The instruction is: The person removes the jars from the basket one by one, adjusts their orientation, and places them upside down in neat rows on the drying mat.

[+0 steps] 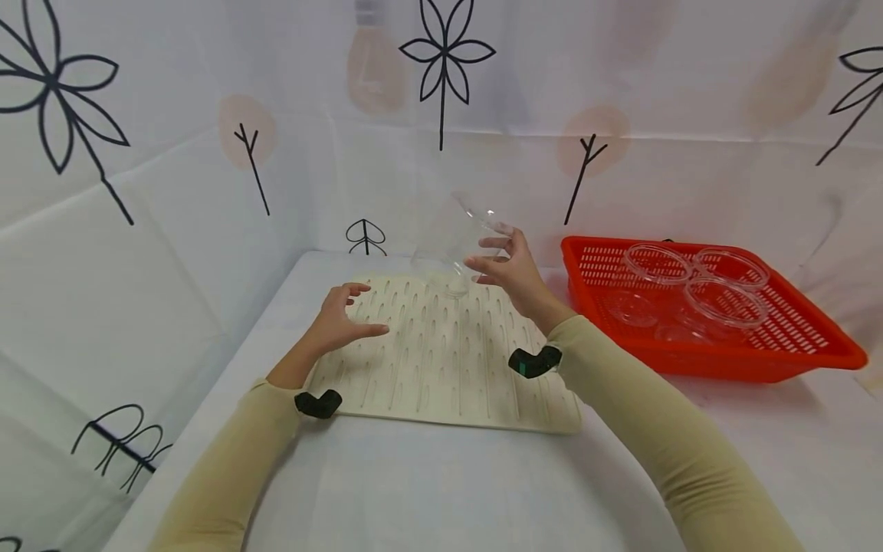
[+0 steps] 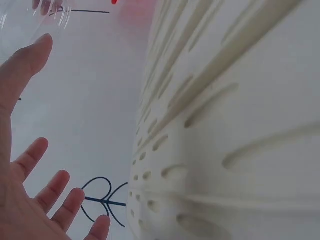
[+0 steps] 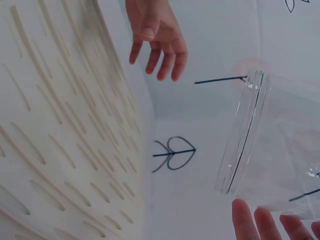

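My right hand (image 1: 507, 272) holds a clear plastic container (image 1: 444, 257), tilted above the far part of a cream drying mat (image 1: 428, 368). In the right wrist view, the container (image 3: 250, 135) shows a ridged round rim, with the fingertips (image 3: 247, 220) against its side; the thumb is hidden there. My left hand (image 1: 338, 318) is over the mat's left part, thumb and fingers spread apart, holding nothing. The left wrist view has the container's edge (image 2: 57, 17) just beyond the left thumb. The mat has rows of raised ridges.
A red plastic basket (image 1: 717, 360) stands at the right with several clear round containers (image 1: 727, 303) in it. The table (image 1: 441, 491) has a white cover. Patterned white fabric (image 1: 331, 176) hangs behind and at the left.
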The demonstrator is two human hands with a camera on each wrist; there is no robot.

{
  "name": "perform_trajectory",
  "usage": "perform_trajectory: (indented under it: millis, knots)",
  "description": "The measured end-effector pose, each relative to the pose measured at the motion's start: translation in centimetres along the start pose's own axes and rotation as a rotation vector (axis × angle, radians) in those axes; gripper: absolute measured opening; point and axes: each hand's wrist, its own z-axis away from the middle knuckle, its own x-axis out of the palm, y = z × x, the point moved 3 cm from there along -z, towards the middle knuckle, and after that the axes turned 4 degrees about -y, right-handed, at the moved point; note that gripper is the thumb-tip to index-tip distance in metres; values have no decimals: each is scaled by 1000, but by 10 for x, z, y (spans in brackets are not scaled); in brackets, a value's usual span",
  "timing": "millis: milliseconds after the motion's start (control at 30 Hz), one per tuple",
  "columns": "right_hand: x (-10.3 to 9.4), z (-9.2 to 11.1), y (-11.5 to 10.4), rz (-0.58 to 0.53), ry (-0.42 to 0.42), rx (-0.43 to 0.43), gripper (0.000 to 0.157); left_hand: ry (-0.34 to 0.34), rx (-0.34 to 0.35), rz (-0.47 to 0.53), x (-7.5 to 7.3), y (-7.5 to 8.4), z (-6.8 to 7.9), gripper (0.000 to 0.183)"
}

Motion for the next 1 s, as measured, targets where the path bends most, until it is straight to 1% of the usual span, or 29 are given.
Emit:
perform_trajectory:
  millis: [133,233,367,467,700,867,1000]
  knots:
    - [0,0,0,18,1,-2,71,-21,-14,-73,-8,-12,6,84]
    - [-1,0,0,35,8,3,73,-73,-27,-122,-11,-19,11,84]
    - [0,0,2,65,12,21,75,-143,-34,-162,-11,-27,17,85]
    - [3,-1,4,88,6,35,77,-166,-39,-169,-12,-32,20,85]
    - [7,-7,13,87,1,48,81,-214,-63,-166,-14,-37,25,87]
    - [14,-12,20,120,-16,46,84,-233,-107,-167,-19,-45,26,90]
    - [20,-16,24,144,-30,48,85,-257,-104,-189,-20,-49,26,91]
